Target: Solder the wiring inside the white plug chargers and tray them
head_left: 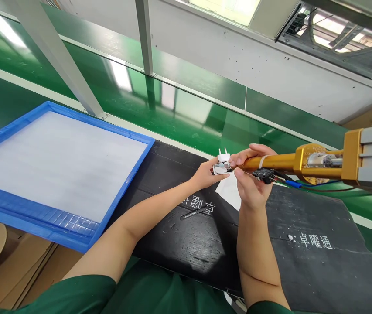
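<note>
In the head view, a white plug adapter (223, 158) with two metal pins pointing up is gripped in my left hand (205, 173). The adapter's near side faces the narrow end of a gold-coloured tool (279, 162) that comes in from the right. Fingers of my right hand (254, 185) close round that narrow end, thumb below and the others above. Whether my right fingertips also touch the adapter, I cannot tell. A small black switch (264, 175) with wires sits under the tool, close to my right hand.
Black tweezers (192, 213) lie on the black mat (186, 250). A white sheet (230, 192) lies beneath my hands. To the left stands a blue tray (120, 192) with a white liner, above cardboard (25, 266). A grey post (58, 56) rises behind the tray.
</note>
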{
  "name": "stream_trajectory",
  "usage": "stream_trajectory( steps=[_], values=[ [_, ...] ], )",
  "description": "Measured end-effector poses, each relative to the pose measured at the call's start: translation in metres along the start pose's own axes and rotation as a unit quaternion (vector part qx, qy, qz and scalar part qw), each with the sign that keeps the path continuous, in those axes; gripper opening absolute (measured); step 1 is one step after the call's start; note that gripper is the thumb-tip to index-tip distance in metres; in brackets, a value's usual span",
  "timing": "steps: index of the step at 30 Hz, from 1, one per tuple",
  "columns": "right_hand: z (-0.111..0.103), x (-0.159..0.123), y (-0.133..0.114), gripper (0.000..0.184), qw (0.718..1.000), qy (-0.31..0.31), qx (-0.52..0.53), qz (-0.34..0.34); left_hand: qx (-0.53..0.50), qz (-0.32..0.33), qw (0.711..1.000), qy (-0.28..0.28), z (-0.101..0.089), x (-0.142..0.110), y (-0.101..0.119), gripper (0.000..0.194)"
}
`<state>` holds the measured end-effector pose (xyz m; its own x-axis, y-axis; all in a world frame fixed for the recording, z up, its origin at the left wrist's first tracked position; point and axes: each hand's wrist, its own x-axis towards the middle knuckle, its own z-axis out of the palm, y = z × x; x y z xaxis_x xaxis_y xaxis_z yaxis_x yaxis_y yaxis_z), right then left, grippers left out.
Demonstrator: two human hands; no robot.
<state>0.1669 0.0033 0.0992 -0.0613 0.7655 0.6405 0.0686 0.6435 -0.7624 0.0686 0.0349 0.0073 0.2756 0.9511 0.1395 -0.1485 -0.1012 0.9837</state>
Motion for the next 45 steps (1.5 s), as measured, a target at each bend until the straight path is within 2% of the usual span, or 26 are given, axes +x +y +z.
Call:
stream_trajectory(
  steps=[3, 5, 9, 13, 16, 20, 25, 28, 30, 33, 35, 38, 41, 43, 45],
  values=[
    [-0.003, 0.001, 0.001, 0.048, 1.0, -0.013, 0.004, 0.001, 0.019, -0.012, 1.0, 0.001, -0.002, 0.001, 0.001, 0.049],
    [-0.006, 0.003, 0.002, 0.05, 1.0, -0.012, 0.014, 0.001, 0.065, -0.035, 0.997, 0.027, -0.008, 0.005, 0.003, 0.044],
    [-0.013, 0.011, 0.003, 0.045, 1.0, -0.02, 0.022, 0.008, 0.148, -0.065, 0.984, 0.081, -0.03, 0.016, 0.011, 0.036],
    [-0.03, 0.016, 0.005, 0.033, 0.998, -0.051, 0.017, 0.029, 0.175, -0.013, 0.982, 0.067, -0.054, 0.022, 0.039, 0.029],
    [-0.049, 0.015, 0.004, 0.037, 0.995, -0.085, -0.018, 0.046, 0.16, 0.034, 0.984, 0.063, -0.062, 0.017, 0.067, 0.031],
    [-0.069, 0.014, 0.0, 0.038, 0.989, -0.103, -0.075, 0.074, 0.129, 0.05, 0.989, 0.045, -0.063, 0.006, 0.094, 0.035],
    [-0.078, 0.014, -0.003, 0.035, 0.984, -0.113, -0.114, 0.082, 0.125, 0.04, 0.991, 0.012, -0.059, -0.003, 0.105, 0.036],
    [-0.079, 0.014, -0.003, 0.034, 0.981, -0.118, -0.123, 0.088, 0.155, 0.03, 0.987, -0.04, -0.062, -0.003, 0.105, 0.038],
    [-0.08, 0.013, -0.003, 0.033, 0.98, -0.123, -0.124, 0.092, 0.187, 0.013, 0.977, -0.105, -0.067, -0.001, 0.1, 0.042],
    [-0.082, 0.013, -0.004, 0.032, 0.98, -0.123, -0.126, 0.093, 0.241, -0.03, 0.95, -0.194, -0.075, 0.008, 0.083, 0.047],
    [-0.083, 0.013, -0.004, 0.031, 0.98, -0.122, -0.128, 0.096, 0.28, -0.054, 0.931, -0.226, -0.077, 0.015, 0.068, 0.045],
    [-0.084, 0.013, -0.004, 0.03, 0.979, -0.123, -0.131, 0.101, 0.332, -0.081, 0.905, -0.252, -0.078, 0.022, 0.048, 0.041],
    [-0.085, 0.013, -0.003, 0.024, 0.979, -0.116, -0.134, 0.102, 0.356, -0.109, 0.892, -0.257, -0.078, 0.024, 0.037, 0.041],
    [-0.086, 0.013, -0.002, 0.019, 0.978, -0.11, -0.143, 0.104, 0.341, -0.116, 0.895, -0.262, -0.077, 0.023, 0.033, 0.042],
    [-0.087, 0.013, -0.002, 0.018, 0.977, -0.106, -0.154, 0.107, 0.291, -0.102, 0.916, -0.257, -0.076, 0.023, 0.028, 0.044]
  ],
)
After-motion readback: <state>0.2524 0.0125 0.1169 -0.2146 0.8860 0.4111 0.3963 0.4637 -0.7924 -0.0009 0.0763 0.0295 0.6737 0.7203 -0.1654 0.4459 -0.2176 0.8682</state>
